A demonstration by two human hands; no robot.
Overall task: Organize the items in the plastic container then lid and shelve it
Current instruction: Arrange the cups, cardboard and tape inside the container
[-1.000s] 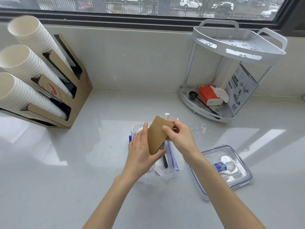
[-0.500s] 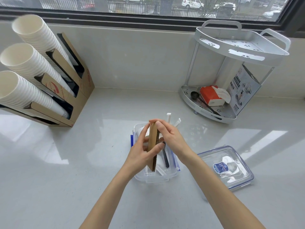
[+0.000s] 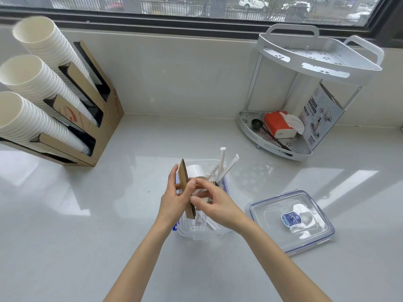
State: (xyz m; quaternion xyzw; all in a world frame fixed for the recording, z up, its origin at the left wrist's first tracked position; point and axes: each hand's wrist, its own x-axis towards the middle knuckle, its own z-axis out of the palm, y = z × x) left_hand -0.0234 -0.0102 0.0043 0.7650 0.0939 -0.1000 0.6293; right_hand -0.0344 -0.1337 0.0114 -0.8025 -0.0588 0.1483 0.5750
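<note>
A clear plastic container [image 3: 202, 233] with blue clips stands on the counter at centre. Wrapped white straws [image 3: 226, 167] poke up from its far right corner, and a white cup [image 3: 196, 171] lies inside at the back. My left hand [image 3: 174, 199] holds a flat brown cardboard sleeve [image 3: 186, 190] on edge over the container's left side, thumb on its right face. My right hand [image 3: 214, 202] reaches down into the container beside the sleeve, fingers bent; what they touch is hidden. The clear lid [image 3: 292, 221] with blue trim lies flat to the right.
A white two-tier corner shelf [image 3: 314, 62] stands at the back right, its lower tier holding a red tissue pack [image 3: 278, 125], a dark scoop and a printed box. A cardboard dispenser [image 3: 93, 118] with stacked paper cups sits at the left. Window along the back.
The cardboard sleeve has turned from flat-faced to edge-on and dropped lower at the container's left side. My right hand let go of its top and moved down into the container.
</note>
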